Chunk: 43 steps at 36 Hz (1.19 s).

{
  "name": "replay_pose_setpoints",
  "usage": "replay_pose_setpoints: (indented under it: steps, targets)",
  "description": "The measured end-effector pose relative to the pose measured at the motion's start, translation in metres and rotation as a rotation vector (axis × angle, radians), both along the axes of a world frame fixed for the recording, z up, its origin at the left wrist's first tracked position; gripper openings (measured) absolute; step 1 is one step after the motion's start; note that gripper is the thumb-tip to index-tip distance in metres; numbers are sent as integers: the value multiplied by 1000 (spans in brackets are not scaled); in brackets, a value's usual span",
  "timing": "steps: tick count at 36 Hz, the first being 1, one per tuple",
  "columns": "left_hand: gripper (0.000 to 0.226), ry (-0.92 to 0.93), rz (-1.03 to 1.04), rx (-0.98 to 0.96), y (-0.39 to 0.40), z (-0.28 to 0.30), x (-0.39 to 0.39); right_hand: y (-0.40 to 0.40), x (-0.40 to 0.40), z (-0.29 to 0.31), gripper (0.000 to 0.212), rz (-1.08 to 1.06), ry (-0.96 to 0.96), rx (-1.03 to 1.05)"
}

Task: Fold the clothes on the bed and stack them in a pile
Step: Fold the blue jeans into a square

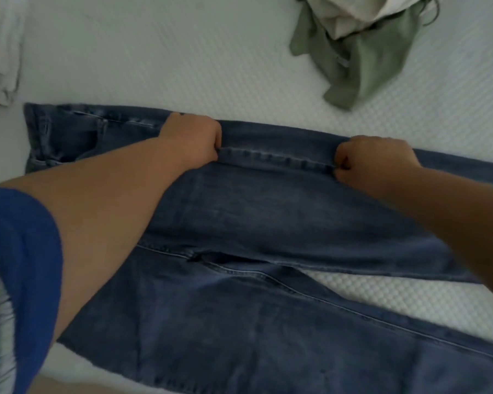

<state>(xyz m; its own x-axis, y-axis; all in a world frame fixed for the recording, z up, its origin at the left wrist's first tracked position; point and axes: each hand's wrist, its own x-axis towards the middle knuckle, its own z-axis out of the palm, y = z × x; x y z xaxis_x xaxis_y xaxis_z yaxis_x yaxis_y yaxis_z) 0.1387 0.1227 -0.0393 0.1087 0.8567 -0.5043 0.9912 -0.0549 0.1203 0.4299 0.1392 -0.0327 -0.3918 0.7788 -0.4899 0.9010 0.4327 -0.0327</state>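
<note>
Lying lengthwise across the mattress (211, 66), waistband leftward, the blue jeans (268, 217) have their hem gripped by left hand (192, 140) and right hand (376, 159).

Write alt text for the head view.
Both hands, the left hand and right hand, pinch a seam of blue jeans spread on a white bed. A crumpled green garment lies beyond, with white cloth at far left.

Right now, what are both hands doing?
Left hand: closed, gripping the jeans along a seam.
Right hand: closed, gripping the same seam.
</note>
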Motion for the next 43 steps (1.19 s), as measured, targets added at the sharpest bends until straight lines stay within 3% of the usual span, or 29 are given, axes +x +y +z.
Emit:
replay_pose_setpoints:
  steps: [8,12,17,21,24,27,34,43]
  targets:
    - [13,-214,133,8,8,7,-18,0,-3,6,12,-39,44,5]
    - [9,-309,210,181,19,13,-20,7,1,8,17,-132,100,84]
    - [11,-240,250,347,24,3,-8,23,3,0,9,-331,141,129]
    - [18,-267,286,324,16,-15,-4,20,-6,-9,10,-233,213,3]
    - [31,-305,321,361,11,-16,-7,20,-10,-13,13,-169,214,20]
    - [45,-227,258,405,11,-11,-18,24,-11,-11,21,-150,177,26]
    - [25,-179,319,184,18,-8,-41,31,-26,-6,24,58,-72,59]
    - [28,-132,144,52,19,-4,-50,33,-30,3,12,63,-83,142]
